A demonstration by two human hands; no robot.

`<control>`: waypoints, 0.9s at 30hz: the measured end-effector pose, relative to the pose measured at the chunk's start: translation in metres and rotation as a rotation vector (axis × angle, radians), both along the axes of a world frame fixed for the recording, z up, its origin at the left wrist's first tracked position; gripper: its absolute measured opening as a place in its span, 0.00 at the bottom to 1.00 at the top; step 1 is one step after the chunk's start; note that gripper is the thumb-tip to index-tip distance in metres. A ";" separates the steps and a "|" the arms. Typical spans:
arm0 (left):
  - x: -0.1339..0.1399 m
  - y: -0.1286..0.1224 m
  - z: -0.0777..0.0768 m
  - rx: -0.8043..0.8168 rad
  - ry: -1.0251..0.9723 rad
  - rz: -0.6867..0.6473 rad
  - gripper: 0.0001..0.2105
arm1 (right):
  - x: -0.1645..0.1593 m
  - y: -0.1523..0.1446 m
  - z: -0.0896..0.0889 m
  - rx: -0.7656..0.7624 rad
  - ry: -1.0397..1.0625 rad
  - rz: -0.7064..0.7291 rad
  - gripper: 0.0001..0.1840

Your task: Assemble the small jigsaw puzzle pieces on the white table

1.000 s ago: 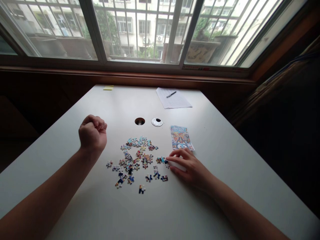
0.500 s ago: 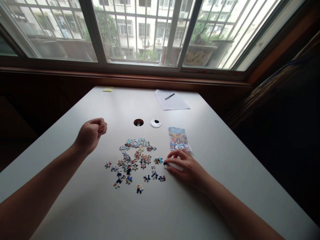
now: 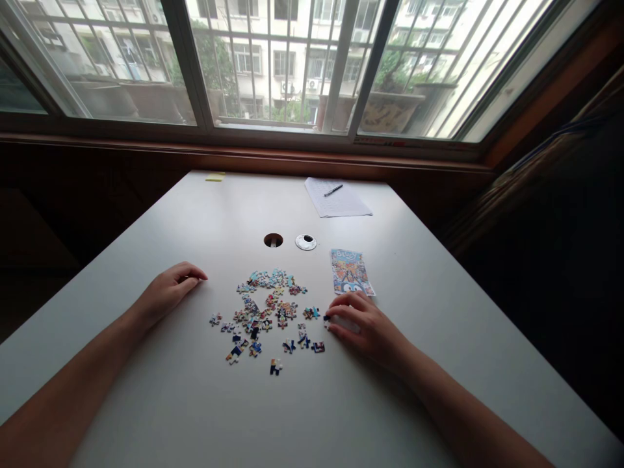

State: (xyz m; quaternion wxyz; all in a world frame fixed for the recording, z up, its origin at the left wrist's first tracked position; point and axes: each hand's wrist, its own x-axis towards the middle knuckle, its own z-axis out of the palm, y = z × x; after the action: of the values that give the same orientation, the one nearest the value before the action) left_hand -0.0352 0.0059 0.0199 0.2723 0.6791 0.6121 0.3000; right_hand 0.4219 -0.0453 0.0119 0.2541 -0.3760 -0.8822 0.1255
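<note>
My left hand [image 3: 170, 289] rests on the table left of the puzzle pieces, its fingers stretched out and nothing visible in them. On the other side, my right hand [image 3: 358, 318] has thumb and fingertips pinched at a small dark jigsaw puzzle piece [image 3: 326, 318], mostly hidden by the fingers. Many loose jigsaw puzzle pieces [image 3: 251, 315] lie spread between the hands, some joined or overlapping in the middle. A single piece [image 3: 275, 366] sits apart, nearest to me. Just beyond my right hand lies a colourful picture card [image 3: 348, 270].
The white table [image 3: 219, 416] has a round cable hole [image 3: 273, 240], with its metal cover [image 3: 306, 242] beside it. Farther back are paper sheets [image 3: 344, 203] with a pen [image 3: 333, 190] on top and a yellow sticky note [image 3: 215, 177]. A barred window [image 3: 273, 65] stands behind.
My left hand has come down from a raised fist and opened onto the table. The view has shifted slightly. My right hand stays at the same piece.
</note>
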 end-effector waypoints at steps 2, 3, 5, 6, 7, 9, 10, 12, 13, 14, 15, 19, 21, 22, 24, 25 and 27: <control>-0.001 0.000 -0.003 0.036 0.082 -0.093 0.12 | 0.001 0.001 -0.001 -0.030 0.015 0.002 0.09; 0.000 -0.001 -0.004 0.054 0.106 -0.135 0.12 | 0.001 0.001 -0.002 -0.050 0.019 0.002 0.09; 0.003 -0.001 -0.005 0.093 0.146 -0.195 0.12 | 0.002 0.002 -0.003 -0.084 0.021 0.002 0.10; 0.005 -0.002 -0.006 0.113 0.162 -0.210 0.12 | 0.003 0.002 -0.003 -0.094 0.020 0.000 0.10; 0.007 -0.002 -0.006 0.129 0.174 -0.217 0.11 | 0.003 0.002 -0.004 -0.102 0.017 -0.002 0.10; 0.010 -0.003 -0.005 0.148 0.188 -0.220 0.11 | 0.003 0.003 -0.004 -0.110 0.013 -0.004 0.10; 0.010 -0.004 -0.005 0.152 0.189 -0.222 0.11 | 0.003 0.003 -0.004 -0.114 0.012 -0.003 0.10; 0.010 -0.004 -0.004 0.155 0.185 -0.224 0.11 | 0.003 0.003 -0.004 -0.122 0.013 -0.001 0.10; 0.009 -0.004 -0.004 0.155 0.184 -0.225 0.11 | 0.003 0.003 -0.004 -0.126 0.015 0.000 0.10; 0.009 -0.004 -0.003 0.156 0.183 -0.226 0.11 | 0.003 0.003 -0.004 -0.127 0.016 0.000 0.10; 0.008 -0.004 -0.003 0.157 0.183 -0.228 0.11 | 0.004 0.002 -0.003 -0.129 0.017 0.000 0.10; 0.007 -0.003 -0.004 0.169 0.188 -0.246 0.11 | 0.004 0.002 -0.003 -0.130 0.015 0.004 0.11; 0.007 -0.004 -0.005 0.165 0.192 -0.250 0.11 | 0.004 0.002 -0.003 -0.132 0.010 0.004 0.12; 0.006 -0.004 -0.006 0.160 0.195 -0.255 0.11 | 0.005 0.002 -0.003 -0.132 0.008 0.005 0.12; 0.006 -0.005 -0.007 0.155 0.197 -0.273 0.11 | 0.005 0.002 -0.004 -0.139 0.004 0.008 0.13; 0.005 -0.006 -0.008 0.158 0.191 -0.288 0.11 | 0.005 0.003 -0.004 -0.143 0.004 0.009 0.13; 0.005 -0.007 -0.007 0.177 0.166 -0.321 0.10 | 0.006 0.003 -0.004 -0.154 0.004 0.009 0.13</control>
State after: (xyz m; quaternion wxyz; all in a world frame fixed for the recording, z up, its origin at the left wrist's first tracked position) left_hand -0.0302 -0.0015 0.0127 0.2043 0.8118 0.4875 0.2483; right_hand 0.4277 -0.0424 0.0077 0.2256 -0.3903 -0.8710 0.1951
